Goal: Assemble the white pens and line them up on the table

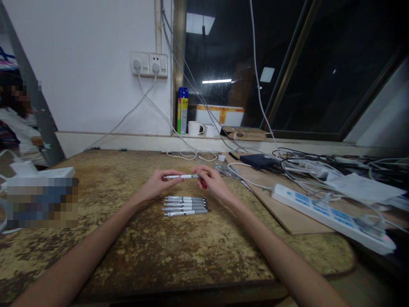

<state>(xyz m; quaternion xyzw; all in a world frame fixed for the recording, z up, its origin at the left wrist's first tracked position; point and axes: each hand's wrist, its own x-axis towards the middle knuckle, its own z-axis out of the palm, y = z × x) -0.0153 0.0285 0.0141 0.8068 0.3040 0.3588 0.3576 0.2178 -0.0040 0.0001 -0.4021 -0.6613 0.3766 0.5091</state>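
Note:
Between both hands a white pen [181,176] is held level, a little above the worn table [179,251]. My left hand [159,182] pinches its left end between thumb and fingers. At the other end, the closed fingers of my right hand [210,179] grip the pen and hide its tip. Just below the hands, several white and grey pens [185,206] lie side by side in a row, their dark tips pointing right. Behind my right hand is a heap of small shiny pieces [226,170], too small to make out.
At right, a white power strip [332,217] lies across a brown board [271,200], with tangled cables [306,166] behind. A spray can [182,111] and white mug [194,128] stand on the windowsill. At far left sits a person [19,128], near a blurred-out object [41,202].

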